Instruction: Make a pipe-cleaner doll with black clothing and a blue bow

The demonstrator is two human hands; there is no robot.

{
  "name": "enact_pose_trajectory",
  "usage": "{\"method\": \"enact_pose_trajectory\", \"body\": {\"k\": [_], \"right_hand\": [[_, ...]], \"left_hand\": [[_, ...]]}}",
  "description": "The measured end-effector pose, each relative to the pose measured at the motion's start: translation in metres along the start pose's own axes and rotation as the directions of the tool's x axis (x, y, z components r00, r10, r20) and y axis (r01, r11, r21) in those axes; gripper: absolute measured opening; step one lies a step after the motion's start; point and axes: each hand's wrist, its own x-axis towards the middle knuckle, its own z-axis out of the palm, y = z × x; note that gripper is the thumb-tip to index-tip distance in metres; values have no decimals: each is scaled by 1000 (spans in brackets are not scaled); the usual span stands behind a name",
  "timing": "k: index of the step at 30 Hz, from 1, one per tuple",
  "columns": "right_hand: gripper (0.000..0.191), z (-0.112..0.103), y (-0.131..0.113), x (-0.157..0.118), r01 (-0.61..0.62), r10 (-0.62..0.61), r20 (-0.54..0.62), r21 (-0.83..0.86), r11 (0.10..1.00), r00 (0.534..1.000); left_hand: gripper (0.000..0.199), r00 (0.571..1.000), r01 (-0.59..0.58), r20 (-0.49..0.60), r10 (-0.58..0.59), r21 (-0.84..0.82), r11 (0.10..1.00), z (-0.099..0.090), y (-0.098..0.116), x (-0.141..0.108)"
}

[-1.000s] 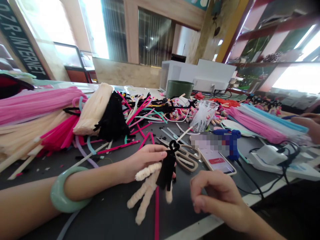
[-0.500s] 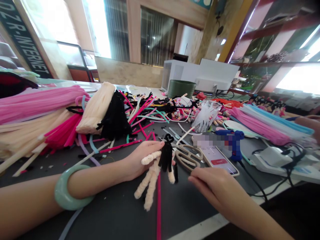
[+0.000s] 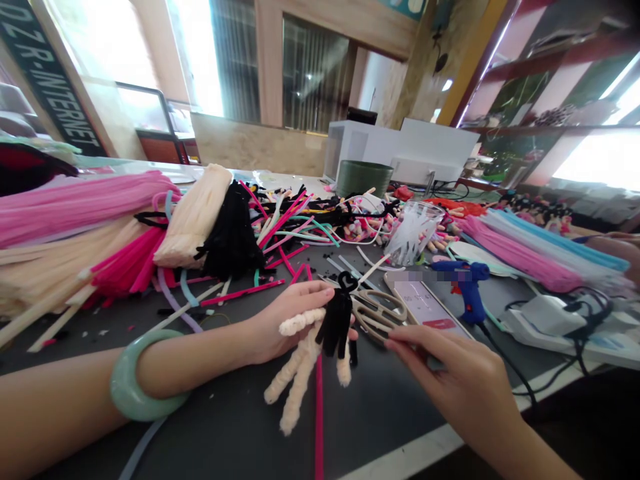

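- Pipe-cleaner figure [image 3: 336, 327] sits near the middle of the dark tabletop [image 3: 225, 427], held just above it, with a black chenille body topped by a small loop and long cream chenille limbs hanging toward the near side.
- Left hand [image 3: 290, 320] is half-curled and has hold of the figure at its upper part, with the fingers lying across a cream chenille limb. A pale green bangle [image 3: 145, 377] circles the left wrist.
- Right hand [image 3: 450, 373] is partly open, fingers stretched toward the left and lightly curved. It holds nothing that can be seen, and its fingertips are just beside the beige handles of a pair of scissors [image 3: 377, 313]; whether they touch cannot be told.
- Smartphone [image 3: 425, 300] lies just right of the scissors, and a blue glue gun [image 3: 467, 287] stands beside it.
- Loose pink stem [image 3: 319, 413] lies on the table, running toward the near edge just below the figure.
- Far left, bundles of pink chenille stems [image 3: 70, 207], cream stems [image 3: 195, 217] and black stems [image 3: 231, 233] lie heaped together.
- Clear plastic cup [image 3: 413, 233] of white sticks stands farther off, near a dark green pot [image 3: 364, 179].
- At the far right edge, a co-worker's hand [image 3: 617, 253] rests beyond pink and blue stem bundles [image 3: 520, 257].
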Motion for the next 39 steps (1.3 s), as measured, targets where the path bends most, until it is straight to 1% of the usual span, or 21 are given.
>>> {"method": "enact_pose_trajectory", "body": {"k": [2,3,6,9,12,15,17,19,21,24,28,30,34,39], "right_hand": [[9,0,-1,0,5,-5,-43,-1,1000,999],[8,0,-2,0,8,-8,-47,-3,1000,999],[6,1,-3,-1,15,-16,-21,-10,1000,1000],[27,2,-6,-2,76,-76,-3,36,996,997],[43,2,-10,-1,160,-172,85,133,978,981],[47,2,-13,-1,196,-221,146,170,966,964],[45,4,-13,-1,206,-228,125,168,964,966],[42,6,-13,-1,228,-242,67,166,959,968],[39,9,-13,-2,260,-266,16,162,952,964],[34,11,-13,-4,288,-289,-17,144,947,957],[32,13,-14,-6,318,-312,-66,126,940,948],[32,13,-14,-7,341,-334,-74,118,933,940],[32,13,-12,-6,375,-372,-49,105,921,927],[29,16,-12,-4,350,-340,-91,134,927,936]], "left_hand": [[22,999,9,34,-9,4,1000,0,-1,-1],[22,998,11,56,-12,3,1000,0,-1,-2],[21,992,37,122,-37,2,999,-3,-4,-3],[20,979,91,178,-95,32,995,-6,-8,-4],[25,972,135,188,-144,60,989,-7,-11,-6],[27,977,144,148,-153,69,987,-5,-11,-7],[28,977,146,146,-156,71,987,-5,-11,-7],[30,973,151,165,-162,76,986,-6,-13,-7],[34,964,149,208,-166,93,984,-9,-15,-5],[37,951,120,270,-152,132,984,-15,-19,-1],[37,951,92,279,-136,164,982,-19,-21,1],[37,949,95,282,-139,163,982,-18,-20,1],[36,943,109,298,-149,149,983,-18,-20,1],[37,939,109,314,-140,116,987,-20,-22,2]]}}
